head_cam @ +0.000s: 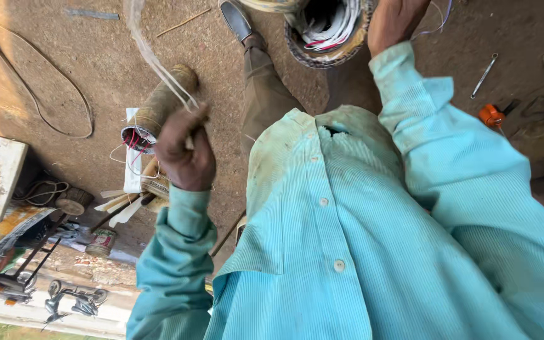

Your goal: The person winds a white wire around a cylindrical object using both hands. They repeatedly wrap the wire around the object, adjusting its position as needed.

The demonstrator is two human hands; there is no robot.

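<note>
Two hands up: left hand [186, 151] fisted on pale strips [152, 60], just right of the stator [158, 107]. Right hand [395, 22] on the wound ring's [328, 28] rim, fingers hidden — can't tell grip.

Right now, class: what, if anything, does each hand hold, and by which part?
The left hand grips pale thin strips at their lower end. The right hand rests on the wound stator; any grip cannot be told.
</note>
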